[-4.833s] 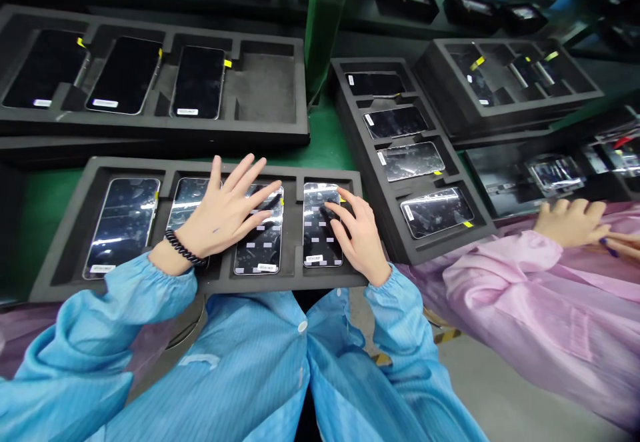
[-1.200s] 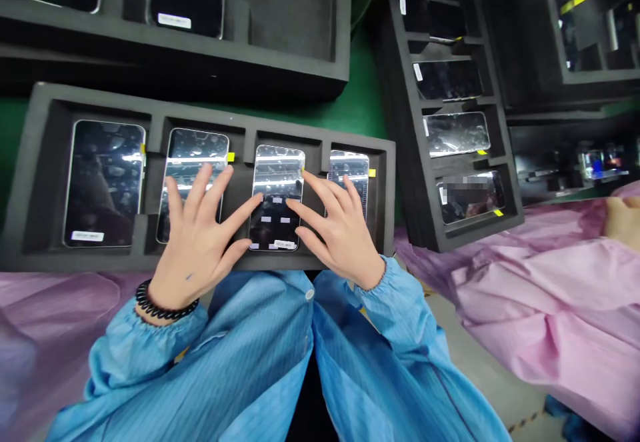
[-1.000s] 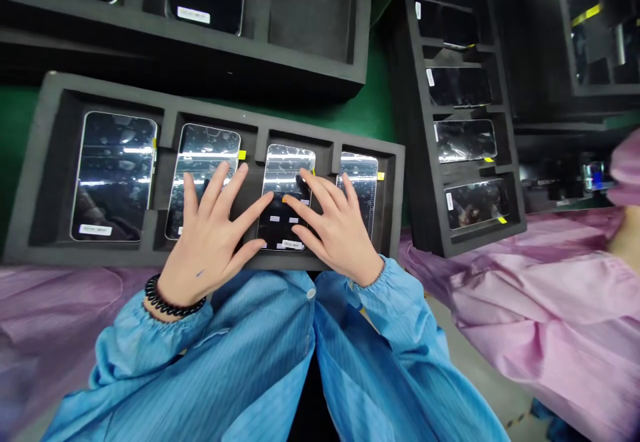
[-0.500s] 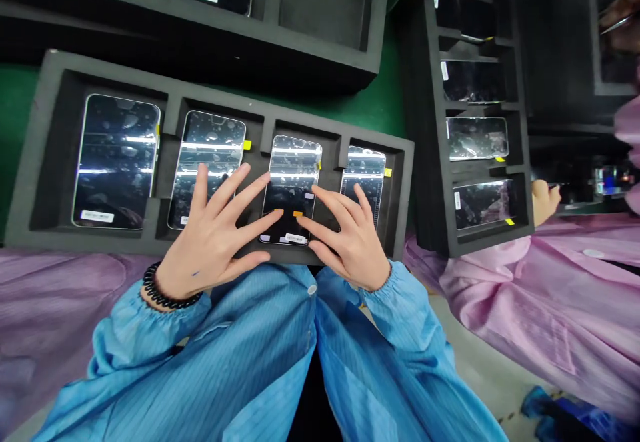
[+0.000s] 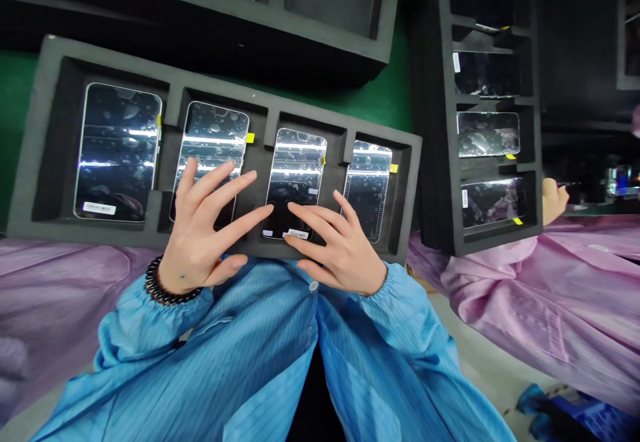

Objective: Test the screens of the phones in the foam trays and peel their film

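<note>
Left end of the black foam tray on the green bench: I see a first smartphone face up in its recess, white label low, yellow tab at its right edge. Next recess, second smartphone; left hand is across its lower part, fingers fanned and apart, clamped on nothing, index tip over the left edge of the third smartphone. That third smartphone, in the third recess, is where both hands meet. I'd call it light, stiff, slick-faced, easy to scratch or crack; the glass gives no purchase, so I'd take the two long edges, foam gap at upper right leaves fingertip room. Right hand: grip loose, fingers apart, tips on or just over the lower glass; can't tell how hard they bear. Fourth smartphone sits in the last recess, by that little finger. Farther right, a crosswise foam tray holds four more phones; a co-worker's hand shows just beside it.
</note>
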The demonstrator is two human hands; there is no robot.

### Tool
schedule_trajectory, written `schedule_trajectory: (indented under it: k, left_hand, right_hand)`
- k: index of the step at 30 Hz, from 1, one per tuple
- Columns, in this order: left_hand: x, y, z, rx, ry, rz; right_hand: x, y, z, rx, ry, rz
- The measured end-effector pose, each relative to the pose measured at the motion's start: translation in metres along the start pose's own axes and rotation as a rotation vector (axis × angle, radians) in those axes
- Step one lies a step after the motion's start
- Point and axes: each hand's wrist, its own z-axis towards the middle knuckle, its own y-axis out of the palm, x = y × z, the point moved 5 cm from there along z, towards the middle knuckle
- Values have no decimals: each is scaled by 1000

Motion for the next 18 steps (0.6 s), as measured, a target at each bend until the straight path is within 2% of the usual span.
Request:
schedule_trajectory:
  k: [7, 9, 12, 15, 18]
  left_hand:
    - [0, -1, -1, -11, -12, 8]
    - [0, -1, 0, -8, -15, 6]
    - [0, -2, 1, -5, -19, 6]
    - [1, -2, 0, -1, -24, 4]
    - [-1, -1, -2, -5, -39, 5]
  right_hand:
    - [-8, 12, 18, -139, -34, 23]
    - [-4, 10, 18, -141, -22, 16]
    - [12, -1, 12, -50, 117, -69]
    - [28, -8, 2, -25, 285, -160]
    - [30, -11, -4, 15, 328, -164]
